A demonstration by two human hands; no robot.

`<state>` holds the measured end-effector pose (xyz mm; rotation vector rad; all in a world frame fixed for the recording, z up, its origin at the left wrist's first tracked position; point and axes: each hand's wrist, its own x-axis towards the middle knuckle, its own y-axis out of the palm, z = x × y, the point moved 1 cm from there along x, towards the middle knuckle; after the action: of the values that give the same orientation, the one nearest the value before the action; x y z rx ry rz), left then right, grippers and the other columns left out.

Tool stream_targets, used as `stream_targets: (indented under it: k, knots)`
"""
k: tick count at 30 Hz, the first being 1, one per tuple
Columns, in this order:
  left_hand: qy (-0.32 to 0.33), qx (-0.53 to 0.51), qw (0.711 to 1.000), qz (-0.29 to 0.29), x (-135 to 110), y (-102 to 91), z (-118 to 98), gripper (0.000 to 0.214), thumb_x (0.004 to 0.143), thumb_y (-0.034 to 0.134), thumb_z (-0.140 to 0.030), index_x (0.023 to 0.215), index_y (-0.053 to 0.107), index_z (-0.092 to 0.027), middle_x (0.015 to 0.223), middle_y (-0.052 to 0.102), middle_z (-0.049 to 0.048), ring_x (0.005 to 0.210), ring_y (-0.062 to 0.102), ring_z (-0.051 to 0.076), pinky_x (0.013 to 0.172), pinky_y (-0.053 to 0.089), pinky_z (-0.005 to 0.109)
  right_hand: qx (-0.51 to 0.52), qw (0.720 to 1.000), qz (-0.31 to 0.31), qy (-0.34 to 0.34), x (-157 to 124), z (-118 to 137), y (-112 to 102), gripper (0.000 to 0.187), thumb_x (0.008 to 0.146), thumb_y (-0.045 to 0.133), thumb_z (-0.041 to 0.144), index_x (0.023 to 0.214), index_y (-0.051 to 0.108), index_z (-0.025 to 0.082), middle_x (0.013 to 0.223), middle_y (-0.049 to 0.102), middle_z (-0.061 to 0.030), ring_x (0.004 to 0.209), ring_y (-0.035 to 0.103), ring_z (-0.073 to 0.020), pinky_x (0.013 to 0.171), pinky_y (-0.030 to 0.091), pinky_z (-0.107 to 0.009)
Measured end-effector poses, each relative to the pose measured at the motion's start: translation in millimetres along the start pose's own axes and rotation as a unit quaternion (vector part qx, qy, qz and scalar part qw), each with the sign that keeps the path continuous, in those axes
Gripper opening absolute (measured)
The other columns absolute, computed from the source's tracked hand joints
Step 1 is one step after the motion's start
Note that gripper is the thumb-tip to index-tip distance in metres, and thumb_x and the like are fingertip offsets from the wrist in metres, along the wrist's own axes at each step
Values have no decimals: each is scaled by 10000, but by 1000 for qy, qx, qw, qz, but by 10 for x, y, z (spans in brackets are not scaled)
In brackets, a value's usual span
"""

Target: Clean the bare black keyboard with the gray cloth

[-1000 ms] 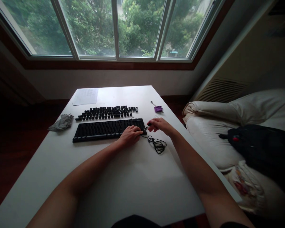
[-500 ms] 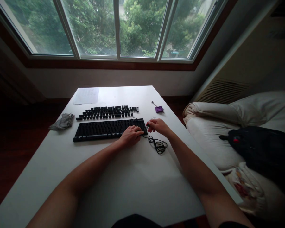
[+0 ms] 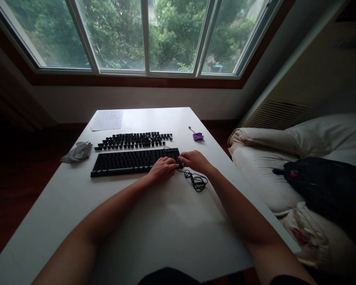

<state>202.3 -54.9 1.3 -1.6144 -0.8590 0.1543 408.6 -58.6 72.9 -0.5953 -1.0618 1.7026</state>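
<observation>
A black keyboard (image 3: 127,161) lies across the white table (image 3: 166,225). My left hand (image 3: 163,168) rests on the keyboard's right end with its fingers curled down on it. My right hand (image 3: 194,160) is closed at the keyboard's right corner, fingertips touching the edge; what it pinches is hidden. A coiled black cable (image 3: 197,182) lies just below my right hand. Rows of loose black keycaps (image 3: 133,139) are laid out behind the keyboard.
A small purple tool (image 3: 197,136) lies at the table's right edge, a sheet of paper (image 3: 106,120) at the far left, a grey cloth (image 3: 77,152) on the left edge. White bedding (image 3: 264,158) with a black bag (image 3: 323,186) is to the right.
My right hand has moved left and down from beside the keyboard onto its right corner, and a thin item it held up is no longer visible. My left hand has stayed put.
</observation>
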Motion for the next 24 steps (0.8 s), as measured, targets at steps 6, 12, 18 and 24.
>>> stream_targets:
  k: [6, 12, 18, 24]
  knots:
    - [0, 2, 1000, -2, 3, 8, 12, 323, 977, 542, -259, 1250, 713, -281, 1239, 677, 65, 1130, 589, 230, 985, 445, 404, -3, 1000, -16, 22, 30, -21, 23, 301, 951, 574, 415, 821, 781, 240, 648, 730, 0, 625, 641, -151, 599, 378, -257]
    - [3, -2, 1000, 1, -7, -30, -3, 323, 980, 530, -254, 1246, 711, -278, 1233, 681, 58, 1104, 592, 226, 953, 441, 395, 63, 996, 2, 65, 66, -137, 23, 324, 953, 546, 409, 832, 782, 223, 595, 708, 16, 563, 641, -141, 582, 405, -251]
    - [-60, 7, 998, -9, 92, -35, -69, 210, 949, 581, -290, 1108, 714, -258, 1083, 691, 59, 1009, 603, 232, 913, 440, 394, 44, 995, -41, 77, 54, -107, 50, 283, 930, 561, 371, 807, 765, 219, 604, 714, 9, 610, 659, -155, 609, 421, -250]
    - [-93, 43, 995, -3, 286, 31, -109, 379, 885, 687, -439, 1195, 648, -224, 1047, 659, 80, 994, 596, 269, 854, 464, 394, 31, 994, -84, 68, 25, -129, 137, 295, 947, 539, 400, 830, 741, 220, 631, 720, -5, 626, 656, -169, 646, 428, -259]
